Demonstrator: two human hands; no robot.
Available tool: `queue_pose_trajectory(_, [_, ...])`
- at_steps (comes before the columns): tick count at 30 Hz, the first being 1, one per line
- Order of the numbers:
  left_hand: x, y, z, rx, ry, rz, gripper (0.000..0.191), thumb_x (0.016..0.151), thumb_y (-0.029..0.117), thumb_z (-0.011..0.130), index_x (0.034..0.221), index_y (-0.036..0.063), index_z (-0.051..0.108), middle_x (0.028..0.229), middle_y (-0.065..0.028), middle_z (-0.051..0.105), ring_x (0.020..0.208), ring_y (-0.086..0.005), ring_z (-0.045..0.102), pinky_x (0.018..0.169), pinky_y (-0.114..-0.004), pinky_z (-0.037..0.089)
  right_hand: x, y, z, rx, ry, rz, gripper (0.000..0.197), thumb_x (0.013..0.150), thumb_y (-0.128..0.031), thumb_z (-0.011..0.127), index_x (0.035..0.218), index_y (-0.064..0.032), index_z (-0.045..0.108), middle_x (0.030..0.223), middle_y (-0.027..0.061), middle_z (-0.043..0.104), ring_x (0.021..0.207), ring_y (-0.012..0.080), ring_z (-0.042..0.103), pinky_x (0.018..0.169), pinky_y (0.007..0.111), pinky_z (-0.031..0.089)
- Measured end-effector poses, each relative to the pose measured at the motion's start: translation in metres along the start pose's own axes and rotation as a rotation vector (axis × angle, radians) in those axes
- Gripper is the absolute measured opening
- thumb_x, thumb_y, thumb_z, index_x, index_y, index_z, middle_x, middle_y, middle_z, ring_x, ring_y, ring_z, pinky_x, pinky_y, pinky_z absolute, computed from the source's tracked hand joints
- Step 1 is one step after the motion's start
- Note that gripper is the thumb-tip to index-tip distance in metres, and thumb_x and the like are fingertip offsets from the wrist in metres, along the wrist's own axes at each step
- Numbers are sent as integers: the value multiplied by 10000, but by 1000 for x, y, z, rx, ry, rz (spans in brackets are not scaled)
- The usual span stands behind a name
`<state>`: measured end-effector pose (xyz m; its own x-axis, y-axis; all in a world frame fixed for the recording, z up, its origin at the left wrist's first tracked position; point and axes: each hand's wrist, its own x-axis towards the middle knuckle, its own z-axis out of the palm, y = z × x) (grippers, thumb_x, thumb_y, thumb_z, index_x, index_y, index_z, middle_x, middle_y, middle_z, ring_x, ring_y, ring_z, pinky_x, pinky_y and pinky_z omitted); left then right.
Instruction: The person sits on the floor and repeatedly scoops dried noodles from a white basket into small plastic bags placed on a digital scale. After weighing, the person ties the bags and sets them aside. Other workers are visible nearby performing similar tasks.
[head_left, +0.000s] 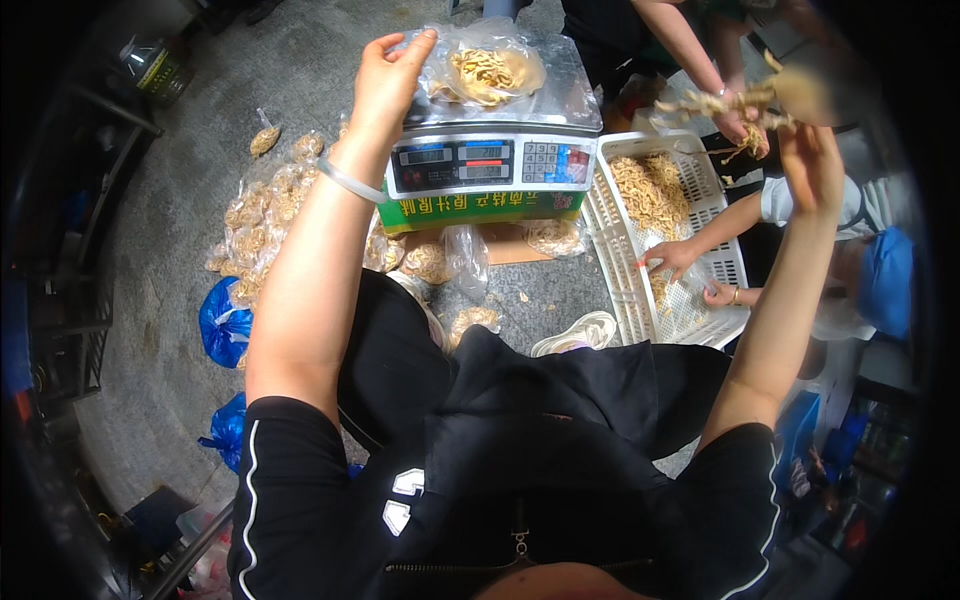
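Note:
My left hand is at the left edge of the digital scale, its fingertips pinching the rim of a clear plastic bag. The bag lies mouth-open on the metal pan, with pale yellow curled food strips inside. My right hand is raised at the upper right, beyond the white perforated plastic basket. Blurred strips and a blurred tan shape are at its fingers; whether it grips them cannot be told. More strips lie in the basket.
Another person's hands are in the basket, one near a plastic bag; a further person's hand holds strips above it. Filled clear bags are heaped left of the scale, near blue plastic bags. A green box is under the scale.

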<state>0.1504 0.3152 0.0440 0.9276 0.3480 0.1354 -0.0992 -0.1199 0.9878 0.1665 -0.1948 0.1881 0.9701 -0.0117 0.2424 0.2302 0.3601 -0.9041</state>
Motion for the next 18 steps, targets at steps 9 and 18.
queue_pose_trajectory(9, [-2, 3, -11, 26, -30, -36, 808, 837, 584, 736, 1298, -47, 527, 1162, -150, 626, 995, -181, 614, 812, -299, 519, -106, 128, -126, -1817, -283, 756, 559, 879, -147, 694, 1410, -96, 528, 1145, 151, 697, 1031, 269, 680, 858, 354, 550])
queue_pose_trajectory(18, [28, -23, 17, 43, -117, 34, 365, 955, 362, 678, 1154, 56, 668, 989, -19, 694, 876, -91, 609, 730, -260, 469, -26, 232, 193, -1130, -97, -650, 659, 675, -306, 881, 1222, -44, 625, 1112, 189, 659, 1087, 359, 618, 933, 443, 505])
